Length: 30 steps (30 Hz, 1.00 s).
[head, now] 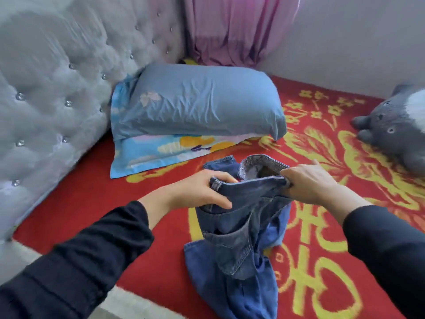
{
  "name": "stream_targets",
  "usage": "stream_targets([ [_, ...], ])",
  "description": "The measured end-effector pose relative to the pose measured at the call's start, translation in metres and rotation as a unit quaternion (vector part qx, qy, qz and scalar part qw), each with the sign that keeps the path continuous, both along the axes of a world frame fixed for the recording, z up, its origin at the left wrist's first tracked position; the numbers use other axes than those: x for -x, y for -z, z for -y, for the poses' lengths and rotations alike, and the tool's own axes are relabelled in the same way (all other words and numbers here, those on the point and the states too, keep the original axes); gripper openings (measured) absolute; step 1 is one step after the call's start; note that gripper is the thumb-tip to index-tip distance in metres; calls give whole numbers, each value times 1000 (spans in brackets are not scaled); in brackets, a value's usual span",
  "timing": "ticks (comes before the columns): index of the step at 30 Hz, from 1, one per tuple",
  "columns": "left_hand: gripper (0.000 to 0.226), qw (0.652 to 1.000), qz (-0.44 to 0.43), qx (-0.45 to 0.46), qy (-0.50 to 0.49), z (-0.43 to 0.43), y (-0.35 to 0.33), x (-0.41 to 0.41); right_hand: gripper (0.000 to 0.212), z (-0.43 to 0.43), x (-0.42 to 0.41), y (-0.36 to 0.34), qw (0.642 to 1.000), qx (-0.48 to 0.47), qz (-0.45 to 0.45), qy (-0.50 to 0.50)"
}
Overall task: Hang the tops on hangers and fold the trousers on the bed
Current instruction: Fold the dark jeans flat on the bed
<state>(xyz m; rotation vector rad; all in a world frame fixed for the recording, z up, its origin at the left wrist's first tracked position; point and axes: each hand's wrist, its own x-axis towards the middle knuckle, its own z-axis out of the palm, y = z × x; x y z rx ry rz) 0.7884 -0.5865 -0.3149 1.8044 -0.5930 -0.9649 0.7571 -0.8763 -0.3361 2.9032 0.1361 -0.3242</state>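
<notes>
Denim like this is going to handle floppy but with a bit of weight, I reckon. These dark blue denim jeans [236, 229] have thick seams and a stiffer waistband, and nothing about them looks fragile or slippery. The waistband looks like the sensible place to take hold, and both hands are gripping it. The left hand [202, 192] is curling round one end by a belt loop with the thumb across the front. The right hand [310, 183] is pinching the other end, so the band is stretching between them.

The waist is being held up a little over the red bed cover with yellow pattern [92, 203], roughly mid-bed. The legs are bunching onto the cover and trailing toward the near edge. So the long axis is running far to near, with the waist pointing toward the blue pillow [197, 102] in the far left corner. Can't tell where the hems are ending up. The legs are lying twisted, so they're probably needing a shake flat before any folding.
</notes>
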Motion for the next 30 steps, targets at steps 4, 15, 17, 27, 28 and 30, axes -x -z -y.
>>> stream_targets([
  [4, 15, 993, 74, -20, 84, 26, -93, 7, 16, 23, 31, -69, 998, 35, -23, 55],
  [15, 7, 971, 147, 22, 189, 115, -322, 62, 28, 140, 188, -218, 968, 58, -2, 243],
  [17, 8, 974, 158, -1, 165, 126, -343, 73, 4, 165, 218, -239, 961, 9, 45, 273],
  [27, 21, 854, 465, -212, -93, 229, -382, 151, 19, 284, 328, -342, 879, -259, 278, 289],
  [28, 20, 831, 495, -223, -120, 244, -382, 161, 20, 295, 336, -348, 871, -260, 307, 281],
  [30, 20, 777, 557, -223, -190, 273, -383, 180, 23, 317, 351, -357, 849, -250, 374, 276],
])
